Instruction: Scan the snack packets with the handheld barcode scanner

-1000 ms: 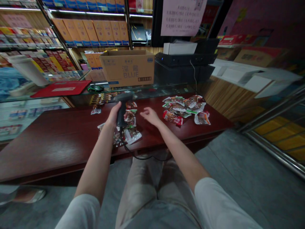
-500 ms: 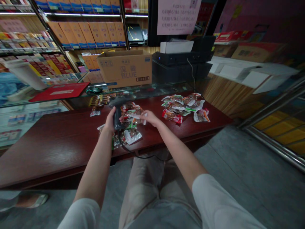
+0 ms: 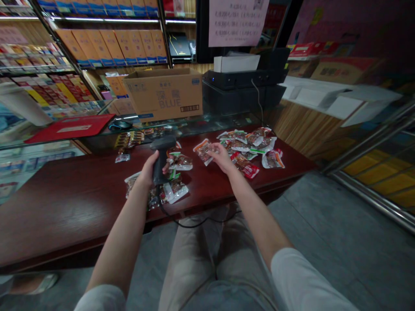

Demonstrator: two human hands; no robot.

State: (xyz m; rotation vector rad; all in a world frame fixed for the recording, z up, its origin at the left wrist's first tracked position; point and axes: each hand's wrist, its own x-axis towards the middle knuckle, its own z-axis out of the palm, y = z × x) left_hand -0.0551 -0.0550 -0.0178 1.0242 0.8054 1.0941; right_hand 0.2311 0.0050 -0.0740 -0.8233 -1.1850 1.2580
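My left hand [image 3: 151, 169] is closed around the handle of a black barcode scanner [image 3: 159, 157], its head pointing away from me over the dark red table. A black cable runs from its base down past the table edge. Between the fingers of my right hand [image 3: 223, 157] is a small snack packet [image 3: 203, 151] with an orange strip. Under and beside the scanner lies a loose pile of snack packets [image 3: 175, 188]. A second heap of similar packets [image 3: 248, 141] lies just beyond my right hand, with a red packet [image 3: 248, 166] at its near side.
An open cardboard box [image 3: 165, 93] stands on the glass counter behind the table. Left of it are a mouse [image 3: 119, 125], a red folder [image 3: 69, 128] and a white cup [image 3: 24, 103]. A black cash-register unit [image 3: 243, 93] stands right of the box. Another person's foot [image 3: 32, 284] shows lower left.
My right hand went to the left pile, took hold of a packet and has moved right with it toward the other heap. The scanner stays in my left hand above the left pile.
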